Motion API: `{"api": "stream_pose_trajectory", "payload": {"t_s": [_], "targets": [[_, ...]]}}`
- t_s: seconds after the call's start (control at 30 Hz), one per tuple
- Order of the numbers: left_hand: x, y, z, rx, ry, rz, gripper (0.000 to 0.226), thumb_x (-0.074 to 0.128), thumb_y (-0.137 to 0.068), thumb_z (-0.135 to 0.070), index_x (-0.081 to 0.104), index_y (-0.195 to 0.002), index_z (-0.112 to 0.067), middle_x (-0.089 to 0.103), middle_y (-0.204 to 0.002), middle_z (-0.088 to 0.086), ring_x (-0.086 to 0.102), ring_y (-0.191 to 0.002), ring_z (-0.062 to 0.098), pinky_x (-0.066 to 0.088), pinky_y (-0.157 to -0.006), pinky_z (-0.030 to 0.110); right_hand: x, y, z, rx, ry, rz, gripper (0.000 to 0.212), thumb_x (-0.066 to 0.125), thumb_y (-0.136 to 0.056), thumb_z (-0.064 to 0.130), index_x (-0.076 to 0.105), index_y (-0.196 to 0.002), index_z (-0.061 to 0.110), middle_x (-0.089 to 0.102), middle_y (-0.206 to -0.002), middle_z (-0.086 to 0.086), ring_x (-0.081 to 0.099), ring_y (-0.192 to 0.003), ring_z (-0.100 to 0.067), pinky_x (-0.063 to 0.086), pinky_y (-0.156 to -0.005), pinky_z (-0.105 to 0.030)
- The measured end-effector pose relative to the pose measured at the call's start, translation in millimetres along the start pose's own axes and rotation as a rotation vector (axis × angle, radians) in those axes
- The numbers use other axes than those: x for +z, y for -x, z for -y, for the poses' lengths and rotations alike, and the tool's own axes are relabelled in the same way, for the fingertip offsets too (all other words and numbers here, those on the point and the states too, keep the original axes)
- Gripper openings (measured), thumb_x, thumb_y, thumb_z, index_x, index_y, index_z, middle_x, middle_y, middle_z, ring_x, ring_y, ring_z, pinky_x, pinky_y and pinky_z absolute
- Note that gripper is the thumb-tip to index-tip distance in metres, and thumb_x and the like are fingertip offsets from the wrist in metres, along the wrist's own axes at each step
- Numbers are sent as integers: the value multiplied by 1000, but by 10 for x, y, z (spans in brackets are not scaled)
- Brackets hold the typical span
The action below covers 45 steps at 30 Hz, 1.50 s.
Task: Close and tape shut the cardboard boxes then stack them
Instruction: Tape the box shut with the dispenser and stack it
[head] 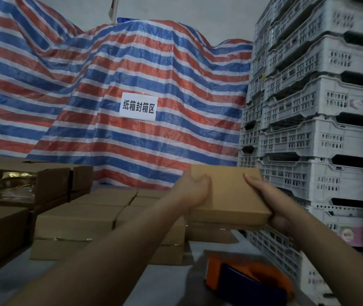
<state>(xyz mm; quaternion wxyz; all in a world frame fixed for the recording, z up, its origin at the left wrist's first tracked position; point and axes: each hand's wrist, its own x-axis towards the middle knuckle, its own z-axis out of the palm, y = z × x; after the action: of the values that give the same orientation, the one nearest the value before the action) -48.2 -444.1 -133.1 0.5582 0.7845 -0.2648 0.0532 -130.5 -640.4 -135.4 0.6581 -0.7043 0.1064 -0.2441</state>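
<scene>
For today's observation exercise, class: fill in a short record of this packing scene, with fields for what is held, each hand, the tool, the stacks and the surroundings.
Held item: flat closed cardboard box, lifted above a low box pile
Left hand: grips the box's left edge
Right hand: holds its right near corner
Tool: orange tape dispenser, lying untouched near the camera
Stacks: closed box rows at left
Backdrop: striped tarpaulin bearing a paper sign
Right side: stacked grey plastic crates

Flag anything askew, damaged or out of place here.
Little stands out. One box at far left is open among closed ones, shiny contents showing. The tape gun lies near the table's front edge. Both hands, left and right, hold the closed box tilted.
</scene>
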Motion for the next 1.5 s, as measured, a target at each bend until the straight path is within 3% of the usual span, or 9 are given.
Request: {"api": "stream_pose_trajectory", "payload": {"t_s": [0.13,0.27,0.47,0.63,0.77,0.87,1.1,1.4,1.5], "targets": [[320,-299,298,-35,-243,119,23,48,-95,-49,54,-95,-27,58,-95,0,58,-86,15,44,-67,28,-193,-354,-385,217,42,23,55,74,-77,52,66,-115,14,76,-90,-20,74,-77,-38,61,-66,-47],[471,-450,648,28,-763,65,30,48,-96,-47,58,-107,-20,60,-101,1,58,-93,16,46,-79,30,-183,-647,-901,372,168,19,41,66,-94,40,67,-119,7,75,-89,-23,70,-86,-37,56,-85,-49],[460,-346,864,154,-819,182,40,36,-97,-56,61,-106,-25,60,-95,-2,57,-86,12,50,-78,33,-128,-842,-997,401,127,6,27,66,-94,28,66,-112,8,75,-79,-21,73,-73,-34,58,-57,-37],[402,-251,826,269,-988,185,38,31,-103,-46,59,-110,-21,63,-97,4,60,-90,18,53,-85,39,46,-914,-1044,386,132,-24,25,61,-96,26,62,-114,9,73,-98,-23,69,-90,-36,57,-73,-42],[459,-195,858,396,-1060,56,46,28,-104,-44,61,-106,-12,64,-97,9,62,-91,27,45,-75,33,48,-850,-966,372,237,12,25,58,-98,31,63,-112,11,77,-84,-19,72,-86,-33,59,-66,-38],[448,-165,872,444,-1033,111,43,27,-105,-45,60,-108,-17,60,-90,7,60,-82,22,53,-76,38,55,-782,-900,259,417,3,28,53,-101,32,65,-114,10,77,-83,-12,74,-76,-26,56,-59,-29],[70,21,636,435,-960,1,34,35,-104,-40,60,-103,-18,57,-85,1,54,-73,13,45,-62,28,309,-545,-576,-178,991,-326,32,48,-100,39,59,-108,10,65,-108,-12,62,-97,-29,54,-87,-39],[-1178,812,429,426,-907,-223,39,39,-103,-37,56,-70,-22,57,-64,-5,54,-55,6,41,-52,20,1726,360,-104,-406,615,3,25,53,-100,20,60,-77,13,63,-75,-5,57,-67,-15,39,-54,-25],[-1675,1104,508,418,-995,-252,38,38,-103,-38,62,-78,-22,61,-71,-4,61,-66,11,55,-66,31,2161,659,-67,-426,498,90,31,51,-101,16,57,-72,8,59,-68,-9,53,-61,-16,40,-52,-24]]}}
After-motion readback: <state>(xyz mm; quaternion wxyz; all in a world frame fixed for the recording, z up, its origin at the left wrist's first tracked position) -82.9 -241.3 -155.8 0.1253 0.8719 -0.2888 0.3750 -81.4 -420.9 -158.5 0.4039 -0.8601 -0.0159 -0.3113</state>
